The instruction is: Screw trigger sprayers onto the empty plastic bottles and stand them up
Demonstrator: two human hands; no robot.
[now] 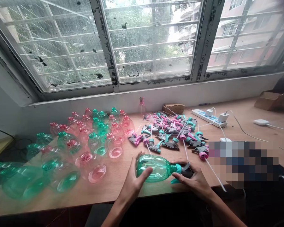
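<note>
Over the near edge of the table [101,192], green bottle [158,168] on its side, left hand [137,180] wrapped round its body, right hand [194,182] gripping the spray head [186,170] at its neck; a collar [178,168] sitting askew could cross-thread, too hard a squeeze could buckle the bottle.

the person's bare, slim left hand [133,179] has a rounded thumb tip and joins, through an uncovered wrist, a slender, smooth left forearm [120,203]. the bare, slim right hand [198,182] matches it in build, its narrow wrist broadening into a tapering right forearm [221,203]. both forearms are sleeveless down to the lower edge; whether the darkness between them is clothing cannot be told.
</note>
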